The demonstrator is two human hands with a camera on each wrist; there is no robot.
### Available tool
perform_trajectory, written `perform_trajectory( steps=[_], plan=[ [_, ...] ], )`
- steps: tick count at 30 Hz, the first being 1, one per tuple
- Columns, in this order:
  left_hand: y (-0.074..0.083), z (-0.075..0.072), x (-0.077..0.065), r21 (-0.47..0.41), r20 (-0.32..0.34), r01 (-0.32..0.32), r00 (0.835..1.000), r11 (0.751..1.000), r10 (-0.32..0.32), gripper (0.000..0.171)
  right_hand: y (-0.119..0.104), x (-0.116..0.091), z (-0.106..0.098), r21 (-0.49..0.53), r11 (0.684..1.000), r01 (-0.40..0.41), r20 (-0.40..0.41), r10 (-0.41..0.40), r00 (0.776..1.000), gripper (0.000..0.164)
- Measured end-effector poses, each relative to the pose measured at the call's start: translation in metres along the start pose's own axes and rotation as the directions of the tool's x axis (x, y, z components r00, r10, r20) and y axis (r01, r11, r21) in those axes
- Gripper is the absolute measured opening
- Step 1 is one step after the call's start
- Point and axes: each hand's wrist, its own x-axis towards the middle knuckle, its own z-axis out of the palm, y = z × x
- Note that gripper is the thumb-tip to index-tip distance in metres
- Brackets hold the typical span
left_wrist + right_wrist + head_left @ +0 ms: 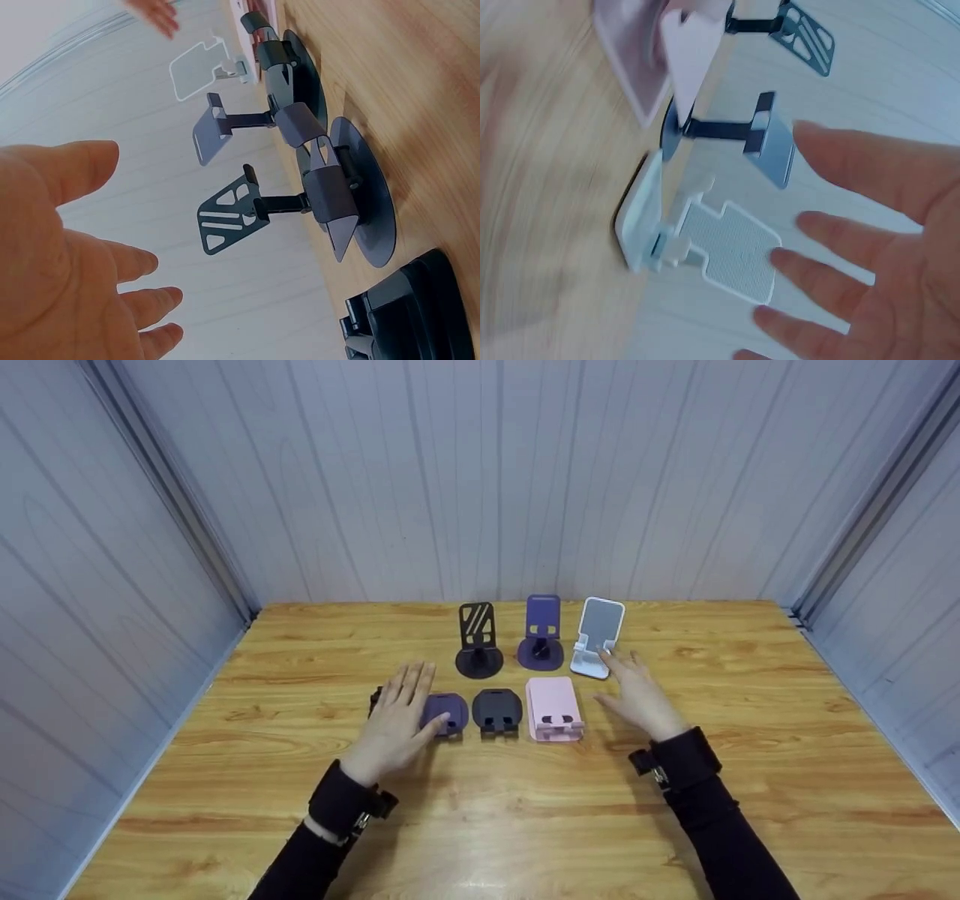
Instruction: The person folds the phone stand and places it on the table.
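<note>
My left hand (391, 733) hovers with straight, spread fingers over the left end of a front row of folded phone stands. It partly covers a purple folded stand (453, 709) and mostly hides a black one (420, 315) in the head view. Beside them lie a dark folded stand (497, 707) and a pink one (553, 701). My right hand (642, 701), fingers loosely extended, is nearest to a white phone stand (602, 624) standing unfolded; its fingertips overlap the stand's base in the head view. Neither hand holds anything.
Left of the white stand, a purple stand (541, 634) and a black slotted stand (478, 639) stand upright on round bases. All rest on a wood-grain table (510, 825). A pale panelled wall (480, 480) rises behind its back edge, with similar walls at both sides.
</note>
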Motion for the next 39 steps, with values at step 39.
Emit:
perform_trajectory(
  steps=[39],
  plan=[
    [0.071, 0.049, 0.050, 0.088, -0.003, -0.148, 0.989, 0.985, 0.148, 0.076, 0.031, 0.022, 0.014, 0.002, 0.998, -0.058, -0.105, 0.058, 0.993, 0.079]
  ],
)
